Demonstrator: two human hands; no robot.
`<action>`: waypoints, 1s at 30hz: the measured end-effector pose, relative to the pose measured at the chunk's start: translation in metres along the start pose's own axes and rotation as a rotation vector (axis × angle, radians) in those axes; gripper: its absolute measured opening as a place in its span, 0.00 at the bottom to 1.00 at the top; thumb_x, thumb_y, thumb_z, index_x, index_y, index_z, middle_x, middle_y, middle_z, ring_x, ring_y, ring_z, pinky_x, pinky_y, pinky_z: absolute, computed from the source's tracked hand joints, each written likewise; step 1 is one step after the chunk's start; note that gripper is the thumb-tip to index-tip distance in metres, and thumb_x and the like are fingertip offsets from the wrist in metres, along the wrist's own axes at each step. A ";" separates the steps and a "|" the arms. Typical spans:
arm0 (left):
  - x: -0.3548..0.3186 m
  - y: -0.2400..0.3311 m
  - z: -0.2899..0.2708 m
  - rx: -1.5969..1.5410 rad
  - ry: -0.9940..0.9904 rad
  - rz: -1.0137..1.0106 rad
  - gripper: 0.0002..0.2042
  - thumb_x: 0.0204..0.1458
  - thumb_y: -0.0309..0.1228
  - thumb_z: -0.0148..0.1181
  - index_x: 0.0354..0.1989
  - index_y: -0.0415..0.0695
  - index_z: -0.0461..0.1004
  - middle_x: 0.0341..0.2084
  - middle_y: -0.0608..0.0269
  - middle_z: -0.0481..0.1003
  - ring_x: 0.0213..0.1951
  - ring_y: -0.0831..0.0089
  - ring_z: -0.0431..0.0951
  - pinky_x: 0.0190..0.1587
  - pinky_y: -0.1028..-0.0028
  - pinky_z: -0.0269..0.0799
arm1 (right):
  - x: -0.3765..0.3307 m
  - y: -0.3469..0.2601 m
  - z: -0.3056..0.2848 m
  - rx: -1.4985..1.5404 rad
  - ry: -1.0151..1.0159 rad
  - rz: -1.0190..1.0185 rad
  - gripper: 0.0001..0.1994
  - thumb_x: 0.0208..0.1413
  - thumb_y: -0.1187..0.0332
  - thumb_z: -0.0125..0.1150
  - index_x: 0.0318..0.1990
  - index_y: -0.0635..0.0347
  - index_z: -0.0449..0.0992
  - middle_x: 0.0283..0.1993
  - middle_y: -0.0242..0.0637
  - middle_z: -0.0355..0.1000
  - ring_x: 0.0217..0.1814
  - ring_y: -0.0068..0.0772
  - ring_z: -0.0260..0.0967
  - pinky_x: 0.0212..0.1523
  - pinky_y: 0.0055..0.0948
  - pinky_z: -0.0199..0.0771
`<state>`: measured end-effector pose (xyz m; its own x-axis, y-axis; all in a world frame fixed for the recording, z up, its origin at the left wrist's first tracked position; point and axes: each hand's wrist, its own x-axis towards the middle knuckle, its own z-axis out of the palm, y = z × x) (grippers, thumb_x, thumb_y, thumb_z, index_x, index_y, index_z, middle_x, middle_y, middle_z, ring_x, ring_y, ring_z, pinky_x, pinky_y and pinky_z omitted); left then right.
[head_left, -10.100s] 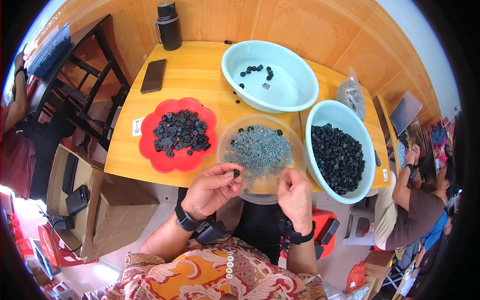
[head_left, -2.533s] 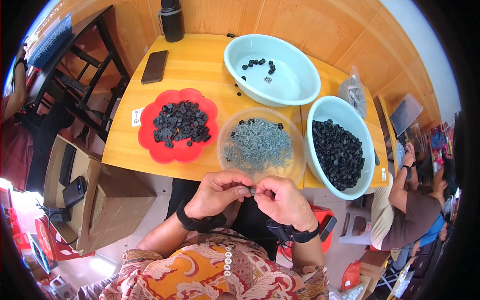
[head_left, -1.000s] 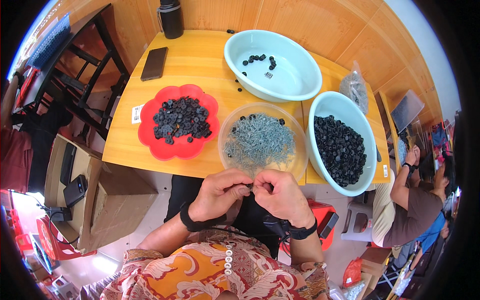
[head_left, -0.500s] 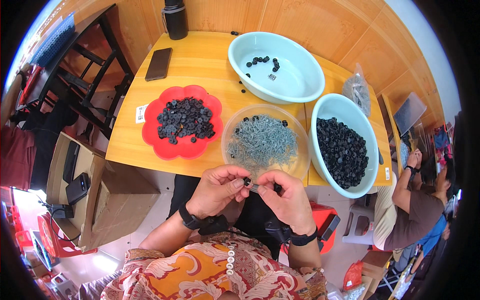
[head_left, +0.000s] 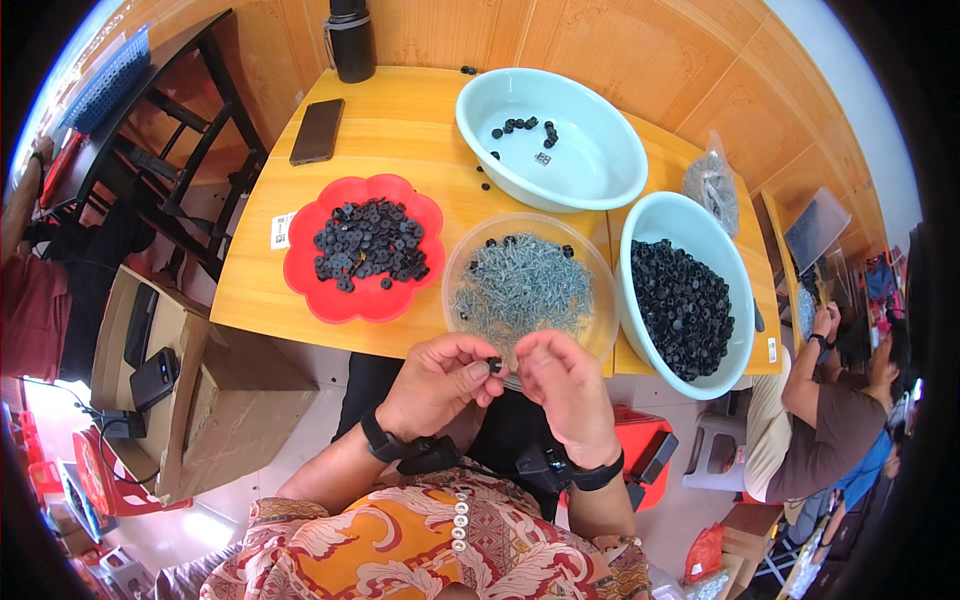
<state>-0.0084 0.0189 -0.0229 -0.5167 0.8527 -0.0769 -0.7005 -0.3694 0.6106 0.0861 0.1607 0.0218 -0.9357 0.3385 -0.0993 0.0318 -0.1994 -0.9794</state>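
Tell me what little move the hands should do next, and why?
Perhaps bring the right hand over to the small black part, because the left hand is pinching it and the right hand is close but not touching it. I can't tell whether the right hand holds anything.

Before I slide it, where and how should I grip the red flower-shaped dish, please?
I'd pinch the red dish by its bare near-left rim, from that side: black discs cover its middle, and a clear round tray crowds its right.
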 end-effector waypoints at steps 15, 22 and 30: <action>0.005 0.007 -0.001 -0.094 -0.035 0.010 0.08 0.51 0.23 0.53 0.40 0.38 0.68 0.32 0.56 0.72 0.32 0.72 0.74 0.32 0.78 0.70 | 0.000 -0.001 -0.006 0.372 -0.029 0.055 0.12 0.57 0.76 0.44 0.47 0.71 0.65 0.48 0.44 0.66 0.44 0.29 0.67 0.46 0.24 0.69; -0.001 0.009 0.008 -0.146 -0.078 -0.020 0.08 0.51 0.24 0.53 0.39 0.38 0.68 0.31 0.57 0.72 0.32 0.72 0.74 0.32 0.78 0.69 | -0.003 0.010 0.000 0.219 0.058 0.006 0.12 0.53 0.77 0.52 0.46 0.67 0.69 0.46 0.40 0.67 0.38 0.24 0.68 0.40 0.19 0.69; -0.002 0.006 0.005 -0.103 -0.079 -0.025 0.08 0.52 0.22 0.50 0.41 0.38 0.68 0.31 0.59 0.73 0.31 0.75 0.73 0.33 0.78 0.69 | -0.010 0.010 0.014 -0.095 0.124 -0.160 0.11 0.51 0.80 0.53 0.43 0.66 0.72 0.41 0.33 0.66 0.38 0.18 0.64 0.38 0.16 0.65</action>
<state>-0.0093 0.0165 -0.0155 -0.4609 0.8871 -0.0261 -0.7614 -0.3802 0.5251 0.0909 0.1428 0.0153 -0.8813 0.4705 0.0440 -0.0754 -0.0482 -0.9960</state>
